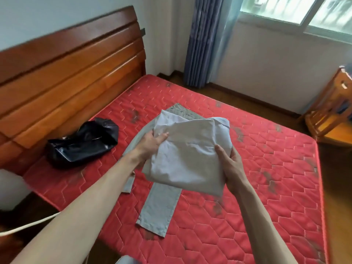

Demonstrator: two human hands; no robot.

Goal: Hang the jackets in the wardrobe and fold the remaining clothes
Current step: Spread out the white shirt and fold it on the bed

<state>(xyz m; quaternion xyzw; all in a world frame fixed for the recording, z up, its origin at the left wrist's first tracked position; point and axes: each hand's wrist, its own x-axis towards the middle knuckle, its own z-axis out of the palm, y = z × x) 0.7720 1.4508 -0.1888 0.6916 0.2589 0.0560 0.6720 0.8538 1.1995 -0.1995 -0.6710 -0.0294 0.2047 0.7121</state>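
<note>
Right now a person holds a folded white shirt [187, 155] in the air above a red quilted mattress [266, 168], one hand on each side. The left hand [152, 142] grips the shirt's edge at about nine o'clock, thumb on top and fingers [162, 136] laid over the cloth. The right hand [231, 164] grips the edge at about four o'clock, thumb on top, the other fingers curled underneath and out of sight. Both hands are clasped on the shirt; neither is loose.

Beneath the shirt, a pair of pale grey-green trousers [162, 204] lies spread flat on the mattress, a leg running toward six o'clock and the waist toward twelve. They look unfolded.

To do this step well, the shirt should probably be kept level with both sides supported so the fold does not slip open, then set down flat on a bare part of the mattress, away from the trousers, and smoothed once with the palms.

Counted: one white shirt, one pair of trousers, one crumpled black bag [83, 141] at nine o'clock near the wooden headboard [66, 73], one mattress, one blue curtain [205, 40] at twelve o'clock, one window [304, 12] at one o'clock, one wooden stand [331, 109] at three o'clock. No wardrobe or jacket is in view.
</note>
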